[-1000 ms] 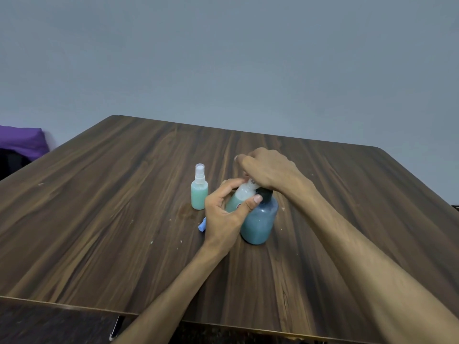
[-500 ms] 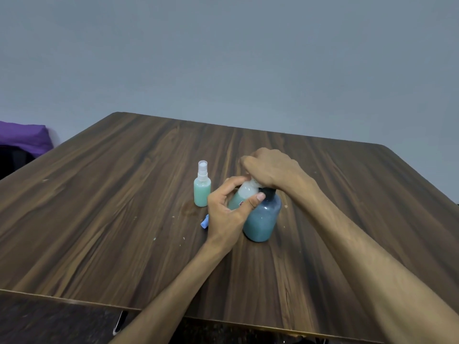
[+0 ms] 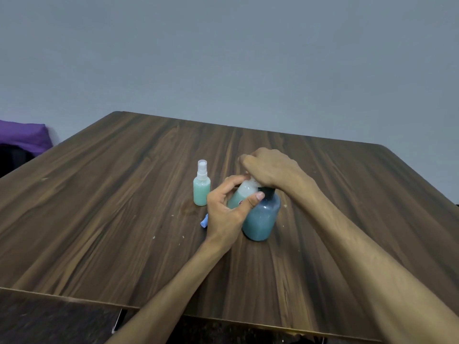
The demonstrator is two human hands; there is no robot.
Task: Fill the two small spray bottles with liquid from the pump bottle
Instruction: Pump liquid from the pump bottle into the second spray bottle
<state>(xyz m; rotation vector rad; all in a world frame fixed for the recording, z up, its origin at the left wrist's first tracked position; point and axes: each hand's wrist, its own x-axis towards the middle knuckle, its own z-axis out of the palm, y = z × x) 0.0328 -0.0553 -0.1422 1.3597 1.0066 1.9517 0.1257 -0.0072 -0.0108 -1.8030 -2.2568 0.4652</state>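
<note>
A blue pump bottle (image 3: 260, 218) with a black collar stands in the middle of the wooden table (image 3: 99, 207). My right hand (image 3: 269, 168) is curled over its pump head, which is hidden beneath the hand. My left hand (image 3: 224, 214) grips a small spray bottle (image 3: 242, 193), tilted with its open neck up under the pump; it is partly filled with green liquid. A second small spray bottle (image 3: 201, 186), full of green liquid and with its clear sprayer on, stands upright just left of my hands.
A small blue cap (image 3: 204, 222) lies on the table behind my left wrist. A purple cloth (image 3: 23, 135) sits beyond the table's far left edge. Small crumbs speckle the wood near the bottles.
My hands and both bottles keep the same grip and pose. Only the camera view has shifted slightly.
</note>
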